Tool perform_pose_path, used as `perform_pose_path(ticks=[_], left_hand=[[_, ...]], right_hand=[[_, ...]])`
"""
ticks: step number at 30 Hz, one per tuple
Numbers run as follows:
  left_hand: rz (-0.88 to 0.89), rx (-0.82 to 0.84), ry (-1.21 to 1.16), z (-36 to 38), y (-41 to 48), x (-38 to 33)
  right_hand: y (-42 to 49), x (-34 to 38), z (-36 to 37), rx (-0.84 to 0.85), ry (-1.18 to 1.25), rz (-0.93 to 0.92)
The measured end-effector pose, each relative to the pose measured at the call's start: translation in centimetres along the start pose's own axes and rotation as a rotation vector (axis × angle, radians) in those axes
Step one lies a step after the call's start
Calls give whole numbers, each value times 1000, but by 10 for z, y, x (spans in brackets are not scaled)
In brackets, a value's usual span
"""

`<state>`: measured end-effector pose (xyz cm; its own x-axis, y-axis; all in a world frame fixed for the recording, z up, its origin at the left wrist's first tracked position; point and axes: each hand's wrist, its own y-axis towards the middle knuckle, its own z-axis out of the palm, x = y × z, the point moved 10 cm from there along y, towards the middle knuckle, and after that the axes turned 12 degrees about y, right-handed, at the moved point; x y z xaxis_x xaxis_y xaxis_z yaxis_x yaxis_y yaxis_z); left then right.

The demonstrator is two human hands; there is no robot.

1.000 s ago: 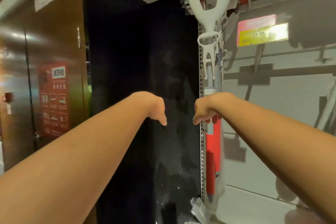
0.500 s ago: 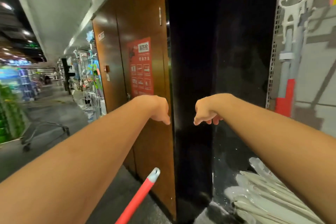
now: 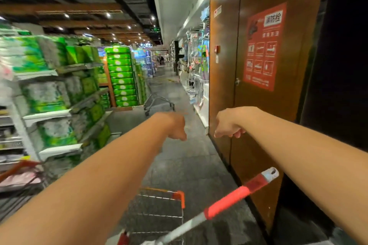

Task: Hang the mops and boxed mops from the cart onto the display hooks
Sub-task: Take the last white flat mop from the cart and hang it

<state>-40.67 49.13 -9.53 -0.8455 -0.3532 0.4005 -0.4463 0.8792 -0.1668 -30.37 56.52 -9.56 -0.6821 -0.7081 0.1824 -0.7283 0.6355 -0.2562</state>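
A mop handle (image 3: 229, 203) with a red grip and a grey end cap sticks up at a slant from the wire cart (image 3: 159, 190) at the bottom of the head view. My left hand (image 3: 176, 127) and my right hand (image 3: 227, 127) are stretched out ahead at mid-height, well above the cart. The fingers of both hang loosely curled downward and hold nothing. The rest of the mop and the cart's contents are cut off by the bottom edge. No display hooks are in view.
Shelves of green packs (image 3: 59, 95) line the left side of the aisle. A brown door with a red sign (image 3: 262, 47) and a black wall stand close on the right. Another empty cart (image 3: 158, 101) stands further down the aisle. A red-framed trolley (image 3: 20, 177) is at lower left.
The view has swung left from the display wall with the hung mop to the aisle. The cart and the mop handle have come into view. Both hands stay out front, holding nothing.
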Motion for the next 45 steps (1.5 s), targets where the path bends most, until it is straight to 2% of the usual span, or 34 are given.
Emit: perform_pose_path(ticks=[8, 12, 22, 27, 36, 45], left_hand=[[-266, 139, -126, 94, -2, 58], [-419, 185, -151, 138, -21, 76], [-786, 272, -193, 244, -89, 64], [-837, 321, -216, 275, -101, 50], [-881, 386, -300, 357, -85, 37], [-901, 400, -393, 423, -77, 67]], right_hand=[[70, 72, 52, 100, -166, -259], [90, 107, 80, 94, -244, -398], [94, 172, 209, 223, -344, -746], [104, 178, 245, 247, -284, -750], [134, 176, 325, 296, -380, -730], [159, 206, 366, 357, -440, -687]])
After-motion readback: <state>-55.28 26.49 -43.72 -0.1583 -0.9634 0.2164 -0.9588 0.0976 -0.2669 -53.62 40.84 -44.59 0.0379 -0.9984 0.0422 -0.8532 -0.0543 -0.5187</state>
